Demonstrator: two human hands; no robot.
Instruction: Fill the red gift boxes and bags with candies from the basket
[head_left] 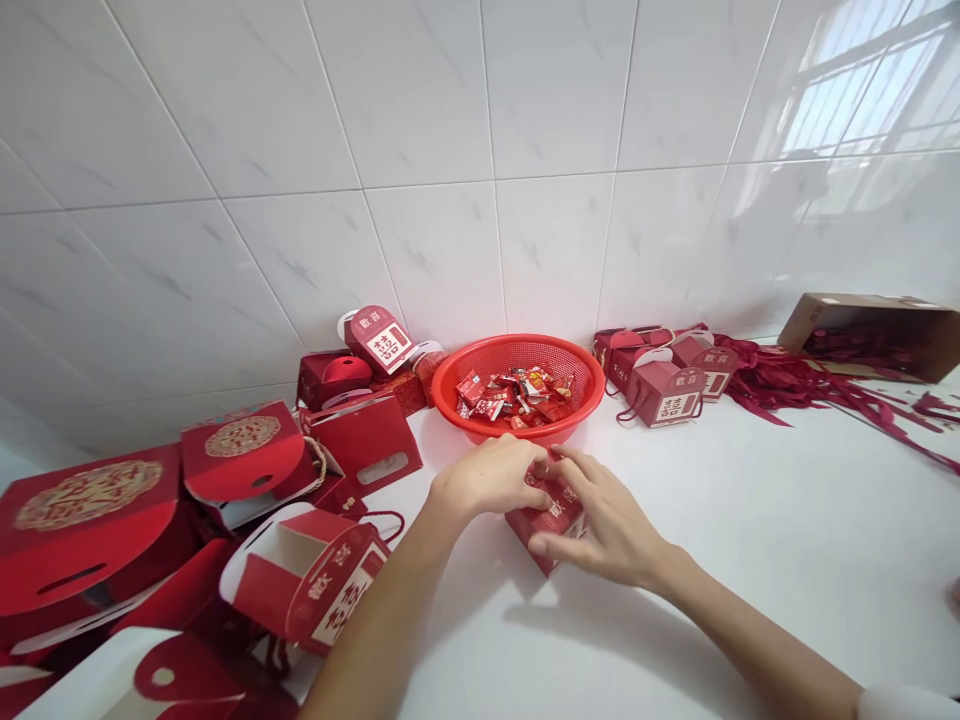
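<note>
Between my hands a small red candy box (555, 512) with pale printed characters rests on the white table. My left hand (499, 478) reaches over it from the left, its bent fingers and thumb closed at the box's top. From the right, my right hand (611, 520) grips the box, thumb along the near side and fingers over the far top. Part of the top is hidden by the fingers. Just behind stands a red plastic basket (519, 432) with several wrapped candies (517, 397) inside.
Red gift boxes (240, 445) crowd the left side, one of them an open-topped box (300, 570). Several small boxes (665, 390) stand right of the basket, beside a heap of dark red ribbons (772, 375). A cardboard box (799, 325) lies at the far right against the tiled wall.
</note>
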